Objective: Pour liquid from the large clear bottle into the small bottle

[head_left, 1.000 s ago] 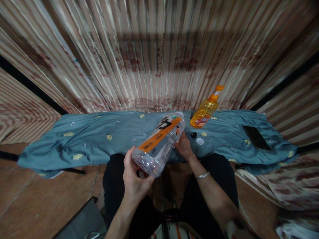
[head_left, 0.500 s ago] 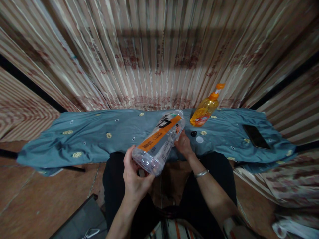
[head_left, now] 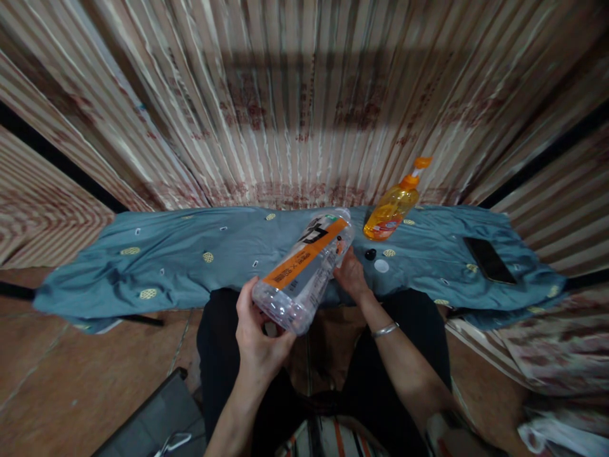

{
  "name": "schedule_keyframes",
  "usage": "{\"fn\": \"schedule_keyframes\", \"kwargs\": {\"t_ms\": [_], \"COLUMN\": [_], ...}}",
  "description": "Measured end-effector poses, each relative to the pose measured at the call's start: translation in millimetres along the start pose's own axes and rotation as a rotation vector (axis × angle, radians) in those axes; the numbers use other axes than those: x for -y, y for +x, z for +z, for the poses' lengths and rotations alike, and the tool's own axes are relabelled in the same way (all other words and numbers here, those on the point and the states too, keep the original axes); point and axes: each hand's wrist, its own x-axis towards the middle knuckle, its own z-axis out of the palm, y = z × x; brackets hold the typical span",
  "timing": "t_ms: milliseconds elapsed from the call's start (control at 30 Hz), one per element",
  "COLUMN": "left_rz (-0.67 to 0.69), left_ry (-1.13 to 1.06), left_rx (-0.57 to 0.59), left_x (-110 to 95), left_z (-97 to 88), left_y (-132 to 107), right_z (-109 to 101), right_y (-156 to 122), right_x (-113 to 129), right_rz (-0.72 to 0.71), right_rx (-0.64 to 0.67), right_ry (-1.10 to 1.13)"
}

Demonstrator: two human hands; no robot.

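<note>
While the left hand wraps the lower end of a clear plastic bottle at mid-frame, the right hand sits against its upper end, hands apart. Looks light, thin-walled and slick: hold it round the body.

- bottle: clear, orange band
- dispenser: amber, orange pump
- cloth: teal, yellow ovals
- curtain: beige stripes, red markings

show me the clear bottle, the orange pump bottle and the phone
clear plastic bottle (head_left: 307, 254), head view, on its orange label band
orange pump bottle (head_left: 392, 216), head view, on its amber body
phone (head_left: 489, 260), head view, on its dark face
</note>
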Motion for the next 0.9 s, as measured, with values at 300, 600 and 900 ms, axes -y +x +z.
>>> {"fn": "schedule_keyframes", "kwargs": {"t_ms": [300,600,900], "left_rz": [-0.017,-0.029,-0.03], "left_ry": [0.005,0.0,0.017], "left_rx": [-0.015,-0.015,-0.019], "left_x": [-2.4,-3.1,-3.0], "left_z": [2.0,2.7,2.3], "left_y": [0.0,-1.0,-0.5], "right_z": [2.7,1.9,1.6], "right_y": [1.8,0.8,1.5], "right_x": [-5.3,-5.1,-8.1], "right_rz": [-0.061,-0.071,-0.065], "right_rx": [-0.026,-0.035,-0.01], "right_ry": [0.029,0.035,0.039]}}
